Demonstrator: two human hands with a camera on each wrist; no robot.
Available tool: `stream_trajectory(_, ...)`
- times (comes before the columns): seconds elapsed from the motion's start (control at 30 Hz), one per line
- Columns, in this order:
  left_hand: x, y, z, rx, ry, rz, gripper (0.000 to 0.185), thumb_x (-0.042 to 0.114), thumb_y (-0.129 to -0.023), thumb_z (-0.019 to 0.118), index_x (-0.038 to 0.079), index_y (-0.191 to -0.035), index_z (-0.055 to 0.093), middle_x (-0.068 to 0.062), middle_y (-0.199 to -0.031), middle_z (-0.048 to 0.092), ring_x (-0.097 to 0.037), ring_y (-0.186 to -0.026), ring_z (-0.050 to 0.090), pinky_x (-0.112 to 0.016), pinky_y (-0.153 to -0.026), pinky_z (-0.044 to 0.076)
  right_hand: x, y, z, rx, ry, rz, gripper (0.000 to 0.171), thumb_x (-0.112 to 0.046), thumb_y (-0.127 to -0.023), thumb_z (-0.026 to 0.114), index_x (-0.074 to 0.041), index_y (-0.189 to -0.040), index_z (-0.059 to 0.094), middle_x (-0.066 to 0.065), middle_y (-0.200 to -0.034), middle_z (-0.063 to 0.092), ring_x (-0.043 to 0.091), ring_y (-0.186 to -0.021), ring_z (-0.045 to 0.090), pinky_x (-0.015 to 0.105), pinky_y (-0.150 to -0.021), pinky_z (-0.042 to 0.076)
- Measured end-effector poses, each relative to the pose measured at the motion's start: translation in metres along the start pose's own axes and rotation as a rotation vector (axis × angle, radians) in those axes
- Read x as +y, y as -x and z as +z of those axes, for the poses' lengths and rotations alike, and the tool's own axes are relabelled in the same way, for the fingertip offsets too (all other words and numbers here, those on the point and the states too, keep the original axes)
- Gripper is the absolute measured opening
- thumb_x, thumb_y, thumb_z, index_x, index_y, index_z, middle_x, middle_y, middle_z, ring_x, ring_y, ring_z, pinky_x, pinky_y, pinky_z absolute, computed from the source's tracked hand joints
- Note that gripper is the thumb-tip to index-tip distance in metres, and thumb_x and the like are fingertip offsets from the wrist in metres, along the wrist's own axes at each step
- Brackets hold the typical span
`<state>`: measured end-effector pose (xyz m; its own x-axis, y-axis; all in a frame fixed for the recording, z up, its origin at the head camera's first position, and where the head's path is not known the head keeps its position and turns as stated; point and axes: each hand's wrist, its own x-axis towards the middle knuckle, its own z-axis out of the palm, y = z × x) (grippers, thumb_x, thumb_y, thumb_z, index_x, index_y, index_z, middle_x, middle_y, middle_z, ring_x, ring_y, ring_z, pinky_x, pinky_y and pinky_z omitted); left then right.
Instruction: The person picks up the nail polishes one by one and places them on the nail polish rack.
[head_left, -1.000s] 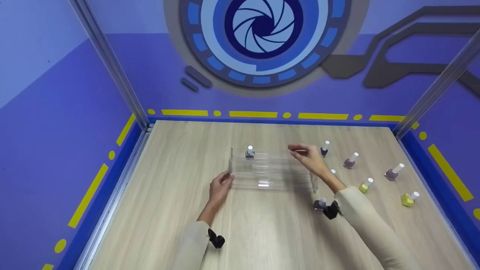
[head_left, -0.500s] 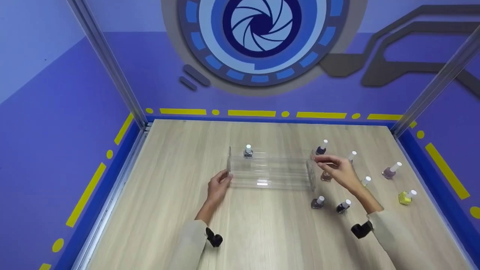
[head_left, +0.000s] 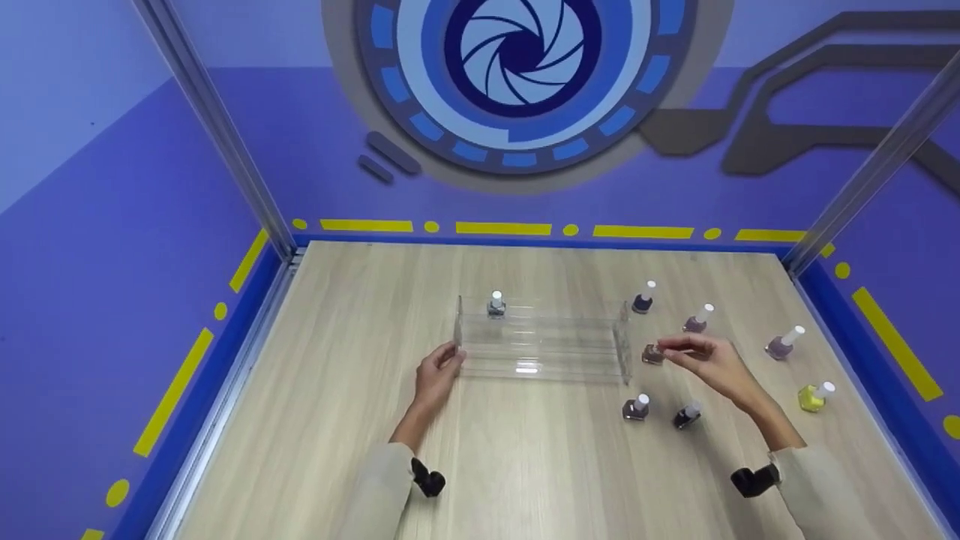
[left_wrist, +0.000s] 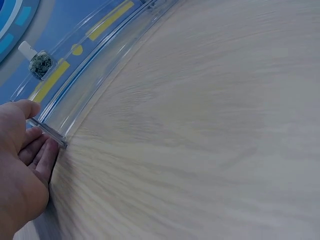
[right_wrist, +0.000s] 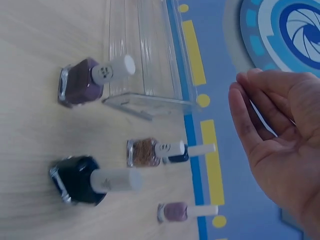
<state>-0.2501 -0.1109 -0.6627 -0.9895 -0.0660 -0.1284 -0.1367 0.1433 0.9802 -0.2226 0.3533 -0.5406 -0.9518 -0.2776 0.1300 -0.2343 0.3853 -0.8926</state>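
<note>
A clear acrylic tiered display rack (head_left: 551, 369) stands on the wooden table, a nail polish bottle (head_left: 496, 307) with dark glitter and a white cap upright on its top tier. My left hand (head_left: 437, 375) holds the rack's left end panel, thumb on one side and fingers on the other in the left wrist view. My right hand (head_left: 716, 367) hovers right of the rack, fingertips overlapping the cap of a brown glitter nail polish bottle (head_left: 650, 355) in the head view. In the right wrist view the right hand (right_wrist: 285, 110) has nothing between its fingers and thumb.
More nail polish bottles stand right of the rack: dark blue (head_left: 643, 301), mauve (head_left: 696, 323), another mauve (head_left: 780, 345), yellow (head_left: 811, 397), grey-purple (head_left: 635, 408) and black (head_left: 685, 416). Blue panels (head_left: 517, 202) wall the table's back and sides.
My right hand has moved right and nearer to me, away from the rack's top tier to over the brown glitter bottle. The left hand stays on the rack's left end.
</note>
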Motion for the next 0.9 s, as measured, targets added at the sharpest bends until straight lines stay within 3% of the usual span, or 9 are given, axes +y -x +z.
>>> stream_trajectory(0.17,0.0,0.002,-0.005,0.012,0.003,-0.005,0.052,0.03,-0.104,0.058,0.004,-0.148,0.051,-0.019,-0.144,0.06,-0.033,-0.134,0.058,-0.041,-0.109,0.053,0.016,0.012,-0.002,-0.069,-0.065,0.067,0.035,-0.011,-0.097,0.07,0.008,-0.126,0.065,-0.013,-0.114,0.075,0.0,-0.104,0.071,0.014,-0.089,0.057)
stream_trajectory(0.37,0.002,0.002,-0.005,0.005,0.004,0.016,0.05,0.03,-0.105,0.058,0.004,-0.147,0.051,-0.019,-0.143,0.06,-0.033,-0.133,0.06,-0.041,-0.108,0.054,0.038,0.029,-0.009,-0.125,-0.147,0.116,0.041,-0.005,-0.096,0.068,0.011,-0.133,0.058,-0.015,-0.121,0.073,0.001,-0.111,0.07,0.018,-0.091,0.058)
stream_trajectory(0.6,0.0,0.0,0.001,0.004,0.015,0.011,0.052,0.033,-0.103,0.061,0.005,-0.145,0.055,-0.016,-0.14,0.064,-0.029,-0.129,0.062,-0.038,-0.105,0.055,0.064,0.047,-0.029,-0.217,-0.209,0.246,0.047,-0.005,-0.099,0.064,0.009,-0.142,0.051,-0.013,-0.13,0.07,0.0,-0.12,0.064,0.015,-0.095,0.054)
stream_trajectory(0.73,0.001,-0.001,0.001,0.043,-0.005,0.002,0.051,0.038,-0.1,0.065,0.006,-0.14,0.061,-0.011,-0.127,0.071,-0.02,-0.113,0.067,-0.033,-0.097,0.056,0.075,0.054,-0.034,-0.273,-0.262,0.273,0.052,-0.004,-0.098,0.065,0.01,-0.145,0.046,-0.009,-0.137,0.067,0.004,-0.127,0.061,0.016,-0.099,0.053)
stream_trajectory(0.9,0.003,-0.003,0.0,0.072,0.013,-0.014,0.047,0.038,-0.098,0.069,0.009,-0.134,0.067,0.0,-0.099,0.07,-0.011,-0.086,0.059,-0.023,-0.081,0.051,0.084,0.06,-0.034,-0.341,-0.309,0.277,0.054,0.0,-0.097,0.064,0.012,-0.145,0.044,-0.007,-0.139,0.066,0.003,-0.124,0.062,0.019,-0.099,0.055)
